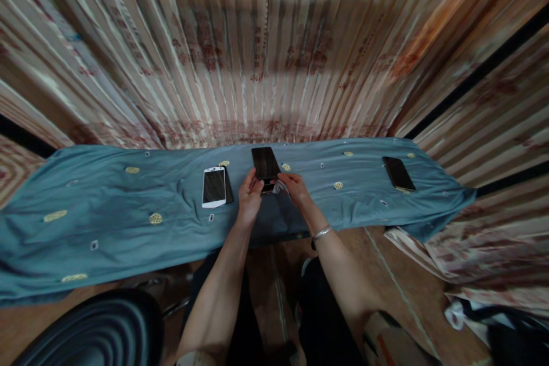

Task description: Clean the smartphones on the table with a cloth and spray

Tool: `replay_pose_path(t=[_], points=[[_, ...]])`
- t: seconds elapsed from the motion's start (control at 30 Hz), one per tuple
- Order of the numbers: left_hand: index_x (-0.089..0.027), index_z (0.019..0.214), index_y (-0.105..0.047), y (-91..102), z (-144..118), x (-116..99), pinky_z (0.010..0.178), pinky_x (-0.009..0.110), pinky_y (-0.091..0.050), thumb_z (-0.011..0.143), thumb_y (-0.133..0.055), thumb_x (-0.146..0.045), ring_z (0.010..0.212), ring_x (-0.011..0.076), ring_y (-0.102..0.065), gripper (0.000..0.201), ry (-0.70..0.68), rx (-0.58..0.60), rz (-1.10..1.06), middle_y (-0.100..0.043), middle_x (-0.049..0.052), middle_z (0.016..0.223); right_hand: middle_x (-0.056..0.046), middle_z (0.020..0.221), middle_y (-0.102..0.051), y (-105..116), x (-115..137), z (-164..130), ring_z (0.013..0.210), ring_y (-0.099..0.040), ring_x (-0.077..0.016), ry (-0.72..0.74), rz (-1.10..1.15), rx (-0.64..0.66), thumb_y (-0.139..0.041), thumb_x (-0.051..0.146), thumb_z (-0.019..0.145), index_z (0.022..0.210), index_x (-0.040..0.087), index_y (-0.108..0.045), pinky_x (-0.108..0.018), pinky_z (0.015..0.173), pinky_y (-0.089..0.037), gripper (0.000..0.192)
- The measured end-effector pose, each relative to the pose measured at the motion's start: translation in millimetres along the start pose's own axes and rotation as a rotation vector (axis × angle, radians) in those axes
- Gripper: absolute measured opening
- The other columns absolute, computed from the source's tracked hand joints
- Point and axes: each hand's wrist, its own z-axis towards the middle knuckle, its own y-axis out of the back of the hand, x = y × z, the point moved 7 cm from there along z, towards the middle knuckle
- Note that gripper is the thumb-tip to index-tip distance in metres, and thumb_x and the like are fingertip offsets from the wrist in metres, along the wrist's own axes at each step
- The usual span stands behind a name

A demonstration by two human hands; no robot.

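Two bare forearms of mine reach out from the near edge of the long table, which is draped in a wrinkled grey-blue cloth with small yellow oval patches point(128, 211). My right wrist carries a thin silver bangle point(321, 233). My left hand point(250, 197) is curled around the near end of a black rectangular smartphone with a dark glossy screen point(265, 163), fingers closed on its lower left corner. My right hand point(295, 187) pinches the lower right corner of the same phone, thumb and fingertips shut on it, with a small pale scrap at the fingertips that I cannot make out. The phone lies lengthwise, pointing away from me, near the middle of the table and close to its far edge.

Just left of my left hand rests a white-framed smartphone with a dark screen point(214, 187), face up, lying on a darker flat thing whose edge shows along its right side. Well apart, toward the far right corner, lies a second black smartphone with a gold-toned rim point(398, 173). Beyond the far edge hangs a pleated beige curtain with faded red print point(266, 57).
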Motion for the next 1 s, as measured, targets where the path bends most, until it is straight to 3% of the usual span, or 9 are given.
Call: replay_pose_path(t=[0.17,0.37,0.5,0.67,0.77,1.0], points=[[-0.020,0.114,-0.066,-5.4,7,3,0.110,0.035,-0.038,0.071,-0.066,-0.010,0.130,0.0214,-0.052,0.044,0.032,-0.018,-0.022,-0.066,0.006,0.126,-0.002,0.052,-0.063,5,-1,15,0.042,-0.044,-0.0086,0.017,-0.129,0.016,-0.062,0.064,0.069,0.060,0.016,-0.068,-0.023,0.042,-0.030,0.049],[-0.021,0.113,-0.067,0.2,10,12,0.111,0.036,-0.037,0.070,-0.068,-0.011,0.132,0.0234,-0.050,0.044,0.022,-0.039,0.046,-0.065,0.006,0.127,-0.002,0.050,-0.057,18,0,17,0.060,-0.057,-0.0163,0.083,-0.414,-0.049,-0.071,0.040,0.077,0.050,0.021,-0.063,-0.027,0.060,-0.040,0.034],[-0.021,0.114,-0.066,3.9,12,21,0.113,0.036,-0.034,0.070,-0.066,-0.010,0.133,0.0223,-0.048,0.045,0.034,-0.058,0.060,-0.064,0.004,0.130,-0.009,0.066,-0.064,19,-5,12,0.081,-0.062,-0.0233,0.117,-0.540,-0.122,-0.072,0.037,0.080,0.061,0.021,-0.065,-0.032,0.076,-0.043,0.025],[-0.021,0.115,-0.065,3.4,12,30,0.111,0.036,-0.036,0.071,-0.065,-0.009,0.130,0.0220,-0.051,0.045,0.052,-0.065,0.053,-0.065,0.004,0.126,-0.015,0.080,-0.069,11,-5,12,0.086,-0.064,-0.0277,0.212,-0.779,-0.137,-0.065,0.042,0.086,0.086,0.021,-0.071,-0.039,0.081,-0.046,0.022],[-0.021,0.115,-0.065,2.1,11,30,0.110,0.035,-0.037,0.071,-0.066,-0.011,0.128,0.0222,-0.052,0.045,0.043,-0.046,0.067,-0.066,0.005,0.125,-0.015,0.091,-0.071,7,-4,14,0.089,-0.066,-0.0276,0.183,-0.861,-0.097,-0.062,0.037,0.089,0.099,0.020,-0.070,-0.038,0.083,-0.047,0.022],[-0.022,0.114,-0.066,9.3,7,29,0.113,0.034,-0.033,0.069,-0.068,-0.013,0.126,0.0219,-0.054,0.045,-0.030,-0.026,0.155,-0.065,0.006,0.126,-0.015,0.097,-0.072,5,-1,1,0.092,-0.066,-0.0262,0.160,-0.937,-0.058,-0.059,0.029,0.091,0.104,0.018,-0.069,-0.034,0.084,-0.045,0.021]])
